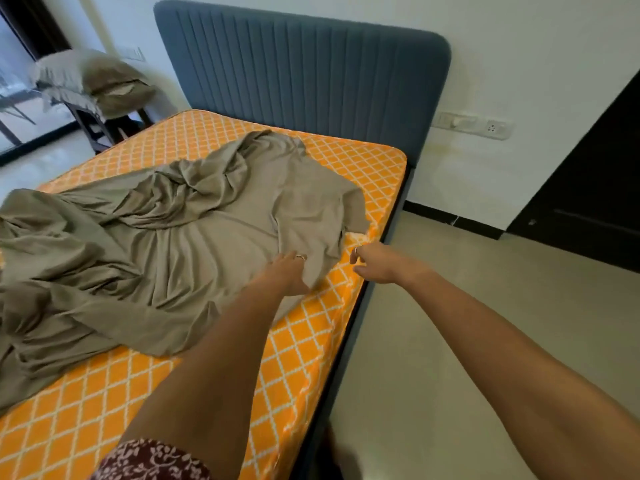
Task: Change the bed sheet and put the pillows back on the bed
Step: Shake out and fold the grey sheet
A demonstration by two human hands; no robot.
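Head view: bedroom with pale floor, white walls and a bed whose orange-and-white mattress (104,393) is largely bare beneath a blue padded headboard (301,64). A crumpled grey-brown sheet (156,244) lies across the mattress, its long axis running from the far-left edge, where it spills over the side, toward the near-right edge, where a flat corner flap ends just short of the mattress border. Both arms reach forward to that flap. The left hand (289,273) rests on the sheet's near edge with fingers curled into a fold of cloth, apparently gripping it. The right hand (372,266) hovers just beside the flap, over the mattress border, fingers loosely bent and holding nothing visible. The left hand is therefore the nearer one; the bulk of the sheet lies left of and beyond both hands. Two pillows (93,81) sit stacked on a dark chair (97,129) by the window, well apart from the bed.
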